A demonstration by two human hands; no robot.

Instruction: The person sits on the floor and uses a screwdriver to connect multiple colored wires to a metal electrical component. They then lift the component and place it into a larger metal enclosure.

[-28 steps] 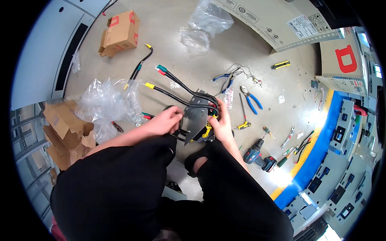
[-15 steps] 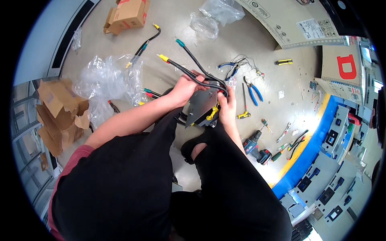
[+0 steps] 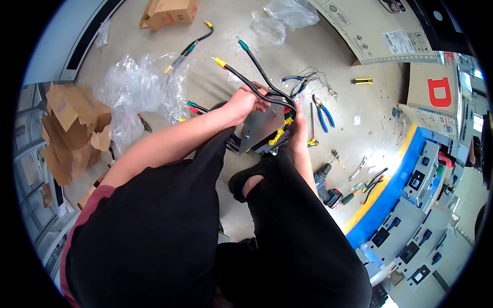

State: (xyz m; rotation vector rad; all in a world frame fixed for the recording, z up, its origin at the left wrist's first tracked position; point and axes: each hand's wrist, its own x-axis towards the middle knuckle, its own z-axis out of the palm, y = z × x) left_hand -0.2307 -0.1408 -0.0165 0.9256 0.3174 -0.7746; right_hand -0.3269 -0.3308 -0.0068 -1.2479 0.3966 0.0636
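Observation:
Two thick black cables, one with a yellow end sleeve (image 3: 222,63) and one with a green end sleeve (image 3: 243,45), curve up and away from a device with a grey metal plate (image 3: 261,126). My left hand (image 3: 245,104) is closed around the yellow-sleeved cable, its fingers just above the plate. On the plate's right side my right hand (image 3: 298,128) wraps the bend where both cables come together; its fingertips are partly hidden. Beside that hand a bundle of thin yellow wire (image 3: 277,135) hangs on the device. More cable ends with red and green sleeves (image 3: 194,108) stick out left of the device.
Right of my hands lie blue-handled pliers (image 3: 323,114), a cordless drill (image 3: 324,186) and a yellow utility knife (image 3: 362,81). Clear plastic wrap (image 3: 146,84) and an opened cardboard box (image 3: 77,133) are at left. A loose black cable (image 3: 197,40) lies farther off.
The cables and the device have shifted slightly to the right in view. My left hand has slid a little along the cable, and the right hand sits lower on the bend.

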